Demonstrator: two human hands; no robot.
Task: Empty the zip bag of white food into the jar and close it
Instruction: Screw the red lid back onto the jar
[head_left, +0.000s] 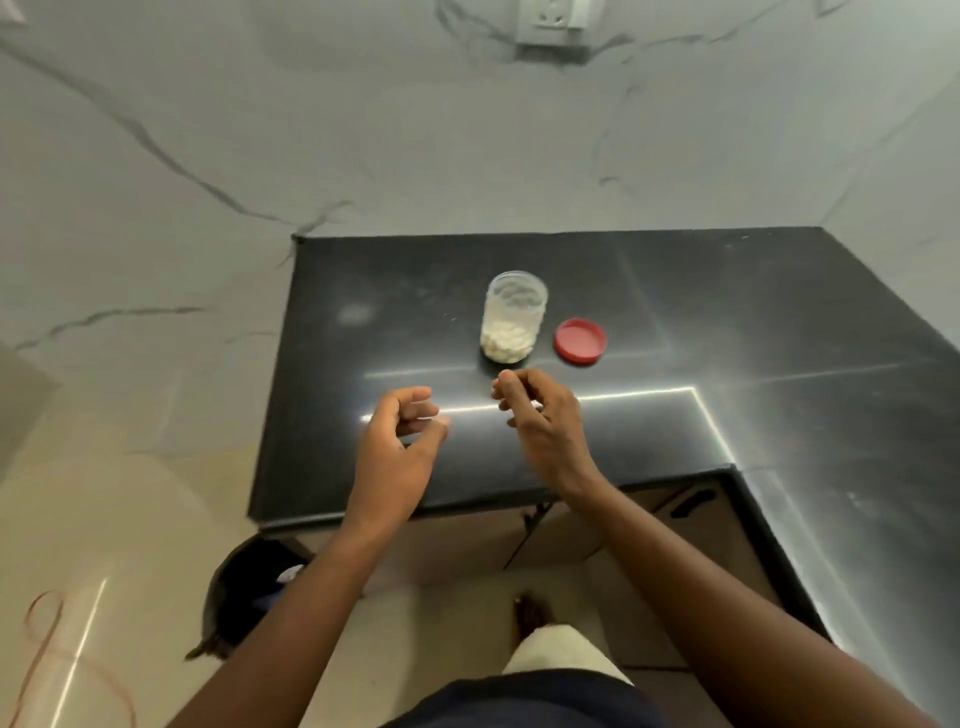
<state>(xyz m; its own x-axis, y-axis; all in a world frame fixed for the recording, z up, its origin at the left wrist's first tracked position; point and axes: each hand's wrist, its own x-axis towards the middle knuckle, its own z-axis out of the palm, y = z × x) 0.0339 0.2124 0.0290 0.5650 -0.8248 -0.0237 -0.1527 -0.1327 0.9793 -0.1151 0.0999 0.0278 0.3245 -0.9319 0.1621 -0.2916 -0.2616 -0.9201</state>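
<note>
A clear plastic jar (514, 317) stands open and upright on the black countertop (727, 312), with white food pieces filling its bottom part. Its red lid (580, 340) lies flat on the counter just to the right of it, apart from the jar. My left hand (397, 452) hovers over the counter's front part with fingers curled and apart, holding nothing. My right hand (540, 421) is just in front of the jar with fingertips pinched together; nothing is visible in it. No zip bag is in view.
The counter meets marble walls at the back and right, with a wall socket (555, 21) high up. A dark bin (249, 587) stands on the floor at the counter's left front corner. Cabinet doors (623, 519) are below the counter edge.
</note>
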